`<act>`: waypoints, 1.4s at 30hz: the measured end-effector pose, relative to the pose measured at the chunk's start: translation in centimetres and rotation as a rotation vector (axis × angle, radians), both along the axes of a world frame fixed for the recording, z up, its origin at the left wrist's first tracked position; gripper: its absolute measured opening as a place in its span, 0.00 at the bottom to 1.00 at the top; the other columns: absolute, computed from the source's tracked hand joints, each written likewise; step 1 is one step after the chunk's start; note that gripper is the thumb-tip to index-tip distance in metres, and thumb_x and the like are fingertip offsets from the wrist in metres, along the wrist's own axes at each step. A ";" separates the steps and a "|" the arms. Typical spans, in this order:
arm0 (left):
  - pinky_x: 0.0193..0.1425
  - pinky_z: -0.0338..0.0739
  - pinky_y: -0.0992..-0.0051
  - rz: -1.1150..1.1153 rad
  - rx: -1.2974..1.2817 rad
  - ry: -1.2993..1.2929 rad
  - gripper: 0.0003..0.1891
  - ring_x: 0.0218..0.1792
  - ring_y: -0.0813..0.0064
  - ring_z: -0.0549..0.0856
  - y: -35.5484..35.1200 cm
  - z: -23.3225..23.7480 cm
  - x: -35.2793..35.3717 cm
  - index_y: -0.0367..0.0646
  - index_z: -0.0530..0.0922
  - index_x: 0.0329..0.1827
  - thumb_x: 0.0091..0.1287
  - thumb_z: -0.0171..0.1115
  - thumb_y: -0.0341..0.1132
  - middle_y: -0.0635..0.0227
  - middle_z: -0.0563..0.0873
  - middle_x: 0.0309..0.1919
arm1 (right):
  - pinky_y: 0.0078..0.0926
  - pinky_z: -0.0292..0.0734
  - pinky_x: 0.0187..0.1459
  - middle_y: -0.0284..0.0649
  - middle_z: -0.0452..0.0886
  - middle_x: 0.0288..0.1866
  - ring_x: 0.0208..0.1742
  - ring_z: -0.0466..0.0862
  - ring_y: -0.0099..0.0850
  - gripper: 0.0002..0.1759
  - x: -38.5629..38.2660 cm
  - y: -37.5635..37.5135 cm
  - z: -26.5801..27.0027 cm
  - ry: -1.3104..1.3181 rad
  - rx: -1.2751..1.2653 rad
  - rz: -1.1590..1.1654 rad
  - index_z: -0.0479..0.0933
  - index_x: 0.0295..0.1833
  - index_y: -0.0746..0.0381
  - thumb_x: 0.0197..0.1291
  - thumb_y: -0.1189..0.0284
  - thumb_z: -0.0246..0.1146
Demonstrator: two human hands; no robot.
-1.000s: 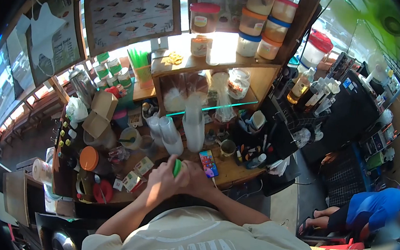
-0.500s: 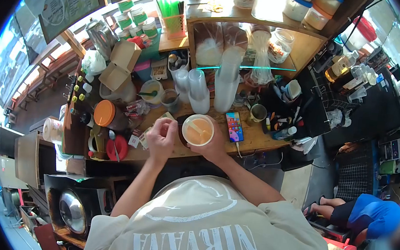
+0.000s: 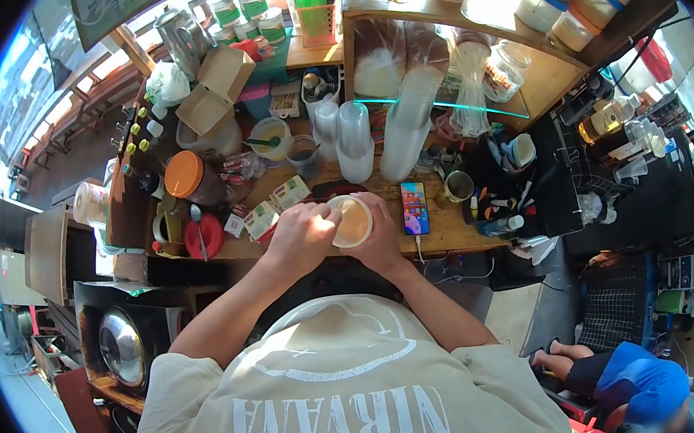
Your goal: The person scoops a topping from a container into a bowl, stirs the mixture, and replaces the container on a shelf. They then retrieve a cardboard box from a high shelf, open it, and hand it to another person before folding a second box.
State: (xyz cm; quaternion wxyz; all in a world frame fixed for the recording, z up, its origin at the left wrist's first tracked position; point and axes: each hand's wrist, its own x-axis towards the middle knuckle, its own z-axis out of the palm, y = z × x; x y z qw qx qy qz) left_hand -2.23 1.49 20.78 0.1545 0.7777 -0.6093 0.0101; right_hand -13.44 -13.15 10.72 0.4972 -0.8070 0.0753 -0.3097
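A plastic cup [image 3: 353, 224] of light orange drink stands in front of my chest, near the counter's front edge. My right hand [image 3: 380, 240] is wrapped round its right side. At the rim on the left, my left hand [image 3: 305, 233] is closed, its fingers pressed together; whatever it may hold is hidden. Small printed packets [image 3: 291, 192] lie just beyond my left hand. To the right of the cup a lit phone [image 3: 414, 209] rests on the wooden counter [image 3: 454, 237] with a cable plugged in.
Stacked clear cups [image 3: 356, 142] rise behind the drink. At the left are an orange-lidded jar [image 3: 186, 174], a red dish [image 3: 205, 236] with a spoon, and a tub [image 3: 269, 139] with a green scoop. Bottles [image 3: 611, 117] stand at the right; a person in blue [image 3: 640, 382] is low at the right.
My left hand has moved right to the cup's rim, uncovering more of the packets. The cup is still in my right hand. The camera view has shifted slightly.
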 end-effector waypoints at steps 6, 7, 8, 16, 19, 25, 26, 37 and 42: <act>0.36 0.82 0.59 0.057 -0.131 0.274 0.05 0.30 0.51 0.88 -1.8 -4.2 -1.9 0.37 0.83 0.31 0.62 0.69 0.30 0.59 0.85 0.25 | 0.44 0.75 0.70 0.47 0.76 0.66 0.69 0.77 0.48 0.50 0.0 -0.5 -1.7 0.093 -0.016 -0.053 0.72 0.70 0.61 0.39 0.65 0.86; 0.31 0.79 0.63 0.077 -0.200 0.361 0.08 0.25 0.62 0.87 -2.0 -4.5 -1.9 0.33 0.86 0.31 0.65 0.70 0.31 0.60 0.86 0.23 | 0.44 0.74 0.71 0.48 0.77 0.65 0.69 0.77 0.49 0.49 0.0 -0.6 -2.0 0.119 -0.026 -0.069 0.72 0.70 0.61 0.39 0.65 0.85; 0.31 0.79 0.63 0.076 -0.195 0.366 0.08 0.25 0.62 0.87 -2.1 -4.6 -1.8 0.33 0.86 0.31 0.65 0.70 0.31 0.60 0.86 0.23 | 0.44 0.74 0.71 0.48 0.77 0.65 0.69 0.77 0.49 0.49 -0.1 -0.7 -2.2 0.124 -0.021 -0.071 0.72 0.70 0.61 0.39 0.65 0.85; 0.24 0.61 0.81 0.599 -0.197 1.288 0.12 0.20 0.91 0.70 -0.6 -8.1 1.8 0.36 0.92 0.41 0.72 0.72 0.38 0.82 0.80 0.21 | 0.43 0.77 0.65 0.48 0.80 0.61 0.63 0.80 0.49 0.46 -1.1 -1.4 -3.5 0.282 0.016 -0.118 0.73 0.68 0.62 0.36 0.70 0.80; 0.24 0.58 0.82 0.712 -0.378 1.345 0.12 0.21 0.92 0.69 0.1 -9.6 2.9 0.37 0.92 0.41 0.73 0.73 0.39 0.84 0.78 0.22 | 0.44 0.76 0.65 0.47 0.81 0.60 0.63 0.80 0.49 0.46 -1.7 -1.9 -4.6 0.317 0.015 -0.142 0.74 0.67 0.61 0.35 0.71 0.81; 0.30 0.74 0.71 0.533 -0.562 0.612 0.10 0.24 0.78 0.82 0.5 -15.1 2.8 0.36 0.91 0.45 0.71 0.73 0.35 0.73 0.84 0.22 | 0.44 0.75 0.67 0.46 0.82 0.59 0.63 0.80 0.49 0.45 -3.8 -3.3 -4.9 0.394 0.086 -0.163 0.76 0.66 0.60 0.33 0.71 0.81; 0.30 0.74 0.71 0.535 -0.560 0.612 0.10 0.24 0.78 0.82 0.5 -15.4 2.6 0.36 0.91 0.45 0.71 0.73 0.35 0.73 0.84 0.22 | 0.44 0.75 0.67 0.46 0.82 0.59 0.63 0.80 0.49 0.45 -4.1 -3.4 -5.1 0.396 0.087 -0.161 0.76 0.66 0.60 0.33 0.71 0.81; 0.33 0.76 0.74 0.531 -0.541 0.703 0.08 0.28 0.78 0.83 -0.7 -12.0 1.1 0.36 0.91 0.44 0.70 0.72 0.32 0.67 0.87 0.26 | 0.42 0.73 0.70 0.46 0.80 0.62 0.66 0.78 0.48 0.48 -4.1 -3.6 -4.2 0.531 0.093 -0.143 0.73 0.69 0.60 0.35 0.71 0.81; 0.32 0.74 0.79 0.311 -0.468 0.730 0.13 0.28 0.86 0.81 -1.9 -6.3 0.4 0.34 0.89 0.51 0.69 0.73 0.32 0.73 0.87 0.29 | 0.42 0.76 0.67 0.45 0.83 0.58 0.62 0.82 0.47 0.48 -0.9 -2.9 -2.6 0.251 0.118 -0.054 0.74 0.67 0.61 0.33 0.70 0.83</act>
